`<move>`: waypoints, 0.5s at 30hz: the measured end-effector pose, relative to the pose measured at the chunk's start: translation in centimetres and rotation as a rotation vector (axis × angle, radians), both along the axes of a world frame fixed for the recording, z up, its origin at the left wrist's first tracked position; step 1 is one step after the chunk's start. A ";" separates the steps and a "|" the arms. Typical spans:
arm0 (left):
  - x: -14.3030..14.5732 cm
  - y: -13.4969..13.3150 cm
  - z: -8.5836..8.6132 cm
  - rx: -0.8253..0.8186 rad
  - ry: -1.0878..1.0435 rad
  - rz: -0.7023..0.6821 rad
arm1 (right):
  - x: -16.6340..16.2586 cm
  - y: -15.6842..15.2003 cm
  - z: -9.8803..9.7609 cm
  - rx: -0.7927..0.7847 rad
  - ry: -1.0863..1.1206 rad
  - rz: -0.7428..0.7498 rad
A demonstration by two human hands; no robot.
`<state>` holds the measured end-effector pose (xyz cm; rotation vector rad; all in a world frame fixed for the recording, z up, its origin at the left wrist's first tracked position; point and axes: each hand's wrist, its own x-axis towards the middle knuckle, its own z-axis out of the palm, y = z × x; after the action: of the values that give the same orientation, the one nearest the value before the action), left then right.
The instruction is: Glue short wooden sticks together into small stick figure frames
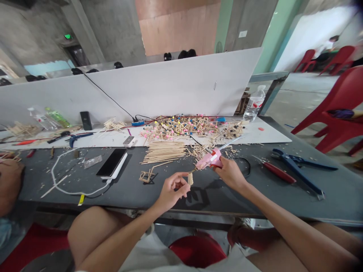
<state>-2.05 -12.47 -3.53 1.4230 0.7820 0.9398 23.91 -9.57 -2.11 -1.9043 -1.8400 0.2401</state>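
Note:
My right hand [231,173] is wrapped round the handle of a pink glue gun [209,159]. A clear glue stick [231,142] juts from the gun's rear. Between the fingers of my left hand [172,189] is a small bundle of wooden sticks [190,179], held over the table near its front edge. The gun's nozzle points down left at the top of this bundle; whether they touch I cannot tell. Left of my left hand lies a small stick frame [146,175]. Beyond it is a row of long thin wooden sticks [163,152].
Stick pieces with coloured ends [181,126] are heaped along the white partition [170,87]. A phone on a white power bank [112,164] lies left. At right are a red-handled tool [279,172], blue pliers [300,170] and a water bottle [255,102]. Another person's arm [10,181] is far left.

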 end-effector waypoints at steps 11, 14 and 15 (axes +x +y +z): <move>0.0 0.0 0.1 -0.006 -0.004 0.004 | 4.6 3.7 -0.2 0.020 0.437 -0.214; 0.0 0.0 0.2 0.002 -0.004 0.003 | 5.6 5.2 -1.0 -0.009 0.660 -0.192; 0.0 0.0 0.2 0.006 -0.003 0.004 | 5.8 5.6 -1.2 -0.019 0.676 -0.199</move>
<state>-2.08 -12.51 -3.28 1.4248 0.7804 0.9478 29.71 -3.93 -3.36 -1.7106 -1.1949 0.7312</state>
